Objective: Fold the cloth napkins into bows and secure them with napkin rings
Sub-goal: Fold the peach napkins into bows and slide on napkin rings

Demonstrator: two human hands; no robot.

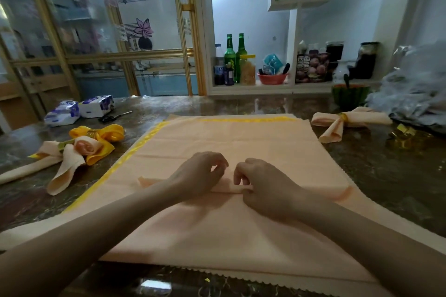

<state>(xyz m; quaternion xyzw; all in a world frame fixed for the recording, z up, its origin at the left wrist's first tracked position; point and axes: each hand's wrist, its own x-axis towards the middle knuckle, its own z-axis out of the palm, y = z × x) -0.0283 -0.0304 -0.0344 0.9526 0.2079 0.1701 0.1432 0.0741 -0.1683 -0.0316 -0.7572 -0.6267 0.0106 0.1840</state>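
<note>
Pinching with the right hand (261, 182) - fingers curled, thumb laid along the near edge of a narrow fold (333, 191) raised across the napkin (229, 137). Resting the left hand (201, 172) on that same fold just beside, fingers curled too; cannot tell whether gripping cloth or only poised over it.

Judging by this, early in the current bow: first pleat or roll barely begun, with most of the sheet flat beyond it. Left to do here: gather the rest into a strip, shape the loops, cinch the middle.

Spread square on the dark worktop (386, 176). Peach, soft, faintly creased, lying over further cloths with a yellow band and pinked edges showing.

Already done, apparently - a finished bow (350, 122) to the right, cinched by a gold ring (344, 117), plus a peach bow (65, 159) and a yellow bow (103, 138) bunched together to the left. Near the right-hand one, loose gold rings (405, 134) waiting beside a heap of plastic wrap (415, 94).
</note>
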